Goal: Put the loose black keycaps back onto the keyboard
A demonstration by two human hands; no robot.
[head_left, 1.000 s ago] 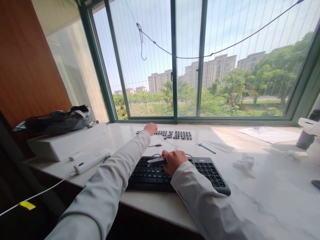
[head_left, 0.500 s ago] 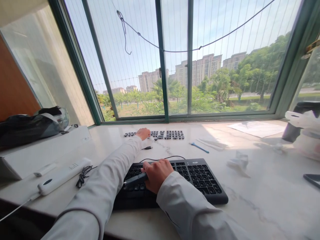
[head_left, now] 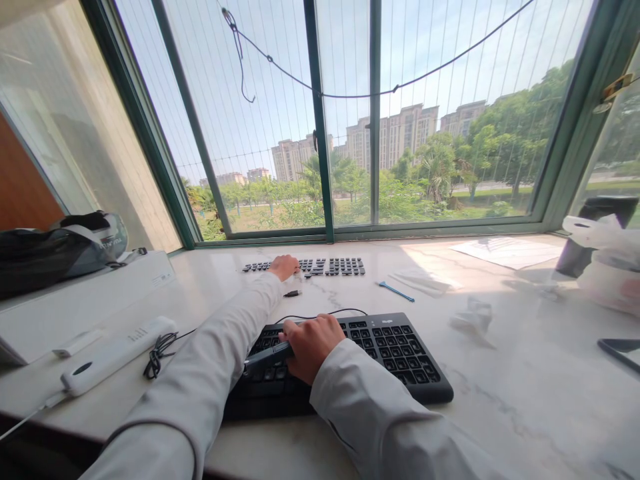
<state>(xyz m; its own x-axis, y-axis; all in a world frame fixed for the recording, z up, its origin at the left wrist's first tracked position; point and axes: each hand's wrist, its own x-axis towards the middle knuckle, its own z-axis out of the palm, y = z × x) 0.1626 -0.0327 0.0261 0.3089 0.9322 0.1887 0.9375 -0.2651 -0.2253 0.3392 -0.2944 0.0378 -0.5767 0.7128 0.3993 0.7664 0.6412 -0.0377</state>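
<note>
A black keyboard (head_left: 395, 350) lies on the white marble sill in front of me. My right hand (head_left: 311, 345) rests over its left half, closed around a dark, slim tool (head_left: 265, 357) that points left. My left hand (head_left: 283, 266) reaches far forward to rows of loose black keycaps (head_left: 333, 267) laid out near the window, its fingers curled down on the left part of the rows. What they pinch, if anything, is hidden. A small black plug (head_left: 291, 293) on a thin cable lies between keycaps and keyboard.
A white box (head_left: 85, 300) with a dark bag (head_left: 55, 250) on top stands at the left, and a white power strip (head_left: 113, 353) lies before it. A blue tool (head_left: 397, 291), crumpled tissue (head_left: 473, 317), paper (head_left: 505, 252), a plastic bag (head_left: 607, 260) and a phone (head_left: 620, 350) lie to the right.
The camera has swung right and down a little. My right hand slid toward the keyboard's left front with the tool; my left hand stayed at the keycaps.
</note>
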